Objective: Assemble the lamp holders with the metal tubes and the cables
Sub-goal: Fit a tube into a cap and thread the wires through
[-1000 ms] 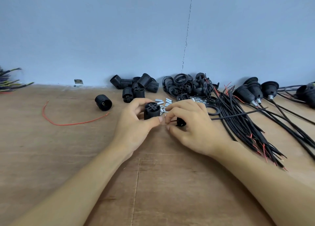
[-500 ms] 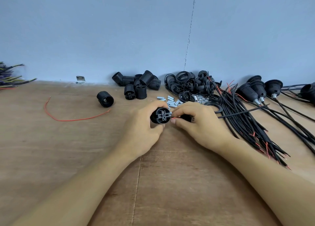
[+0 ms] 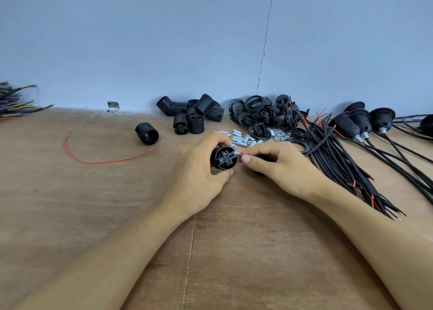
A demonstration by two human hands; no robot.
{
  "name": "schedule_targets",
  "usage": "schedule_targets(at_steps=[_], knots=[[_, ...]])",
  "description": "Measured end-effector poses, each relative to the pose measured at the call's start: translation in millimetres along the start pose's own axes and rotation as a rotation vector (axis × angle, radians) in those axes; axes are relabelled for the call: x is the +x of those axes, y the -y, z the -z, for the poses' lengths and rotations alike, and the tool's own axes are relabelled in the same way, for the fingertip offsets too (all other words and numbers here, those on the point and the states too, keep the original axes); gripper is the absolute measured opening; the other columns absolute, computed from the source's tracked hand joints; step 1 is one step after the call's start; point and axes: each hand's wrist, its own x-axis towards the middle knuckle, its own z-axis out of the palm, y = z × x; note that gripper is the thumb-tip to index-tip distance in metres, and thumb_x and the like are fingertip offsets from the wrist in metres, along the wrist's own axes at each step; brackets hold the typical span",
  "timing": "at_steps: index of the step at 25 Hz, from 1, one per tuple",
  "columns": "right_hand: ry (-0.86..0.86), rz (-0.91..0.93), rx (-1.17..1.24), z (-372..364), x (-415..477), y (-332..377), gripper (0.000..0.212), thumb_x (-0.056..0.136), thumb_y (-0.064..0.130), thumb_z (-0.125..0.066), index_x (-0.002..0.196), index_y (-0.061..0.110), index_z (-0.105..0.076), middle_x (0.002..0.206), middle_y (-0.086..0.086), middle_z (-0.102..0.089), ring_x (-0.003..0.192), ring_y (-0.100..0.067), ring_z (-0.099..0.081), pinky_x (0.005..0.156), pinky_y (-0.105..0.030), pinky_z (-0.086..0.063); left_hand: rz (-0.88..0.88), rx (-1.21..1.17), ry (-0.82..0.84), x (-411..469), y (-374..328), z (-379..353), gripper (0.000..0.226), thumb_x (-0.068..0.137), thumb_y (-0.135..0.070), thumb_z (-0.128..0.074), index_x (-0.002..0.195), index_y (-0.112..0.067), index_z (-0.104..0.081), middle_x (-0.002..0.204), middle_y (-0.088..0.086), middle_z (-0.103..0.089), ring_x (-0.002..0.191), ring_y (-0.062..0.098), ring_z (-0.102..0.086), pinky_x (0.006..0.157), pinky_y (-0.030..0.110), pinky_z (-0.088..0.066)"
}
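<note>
My left hand (image 3: 199, 169) grips a black lamp holder (image 3: 223, 158), its terminal end facing me. My right hand (image 3: 278, 164) pinches a red wire tip (image 3: 243, 153) of a black cable right beside the holder's terminals; a black part sits hidden under its fingers. Small metal tubes (image 3: 241, 138) lie scattered just behind the hands. A bundle of black cables (image 3: 346, 164) with red ends lies to the right.
Black threaded holder bodies (image 3: 192, 113) and a heap of caps and rings (image 3: 264, 113) sit along the blue wall. One lone holder (image 3: 147, 133) and a loose red wire (image 3: 98, 161) lie left. Assembled holders with cables (image 3: 360, 122) lie far right. Nuts (image 3: 281, 136) lie by the tubes.
My left hand has turned the holder so its terminal end faces me. My right hand has brought the red wire tip up to the terminals.
</note>
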Motion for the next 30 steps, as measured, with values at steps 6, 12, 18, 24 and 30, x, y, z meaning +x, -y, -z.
schedule_targets(at_steps=[6,12,18,24,30], knots=[[-0.031,-0.064,0.097,-1.6,0.0,1.4,0.016,0.098,0.027,-0.063,0.101,0.031,-0.078,0.098,0.0,-0.076,0.1,-0.025,-0.067,0.09,-0.034,-0.05,-0.052,0.021,-0.019,0.0,1.5,-1.7,0.05,0.07,-0.011,-0.085,0.104,-0.032,-0.055,0.096,-0.017,-0.063,0.092,0.008,-0.062,0.076,0.031,-0.051],[-0.005,-0.1,0.166,-1.5,-1.2,5.9,0.011,0.091,0.014,-0.071,0.094,0.022,-0.077,0.085,0.004,-0.074,0.075,-0.004,-0.061,0.073,-0.017,-0.047,-0.045,0.029,-0.014,0.6,3.9,-2.3,0.051,0.071,-0.014,-0.085,0.103,-0.036,-0.052,0.096,-0.018,-0.062,0.093,0.007,-0.063,0.076,0.028,-0.052],[-0.033,-0.107,0.188,-1.7,0.0,3.8,0.006,0.089,0.016,-0.074,0.089,0.022,-0.075,0.079,0.005,-0.071,0.071,-0.006,-0.057,0.07,-0.017,-0.045,-0.048,0.044,-0.037,1.2,4.0,-2.2,0.052,0.07,-0.018,-0.086,0.099,-0.038,-0.048,0.093,-0.016,-0.059,0.085,0.003,-0.06,0.066,0.01,-0.039],[-0.029,-0.122,0.248,-1.8,0.5,3.9,0.006,0.089,0.012,-0.073,0.089,0.018,-0.074,0.079,0.003,-0.069,0.072,-0.011,-0.056,0.067,-0.019,-0.044,-0.065,0.082,-0.091,1.4,2.0,-1.6,0.055,0.067,-0.016,-0.087,0.097,-0.036,-0.046,0.094,-0.017,-0.05,0.082,0.004,-0.055,0.065,0.012,-0.038],[-0.005,-0.147,0.281,-1.6,-0.1,6.5,0.004,0.089,0.015,-0.073,0.085,0.017,-0.073,0.078,0.003,-0.067,0.071,-0.011,-0.053,0.065,-0.021,-0.042,-0.087,0.11,-0.105,1.5,1.4,-1.8,0.052,0.067,-0.013,-0.087,0.099,-0.031,-0.05,0.097,-0.016,-0.048,0.088,-0.004,-0.052,0.071,0.009,-0.039]])
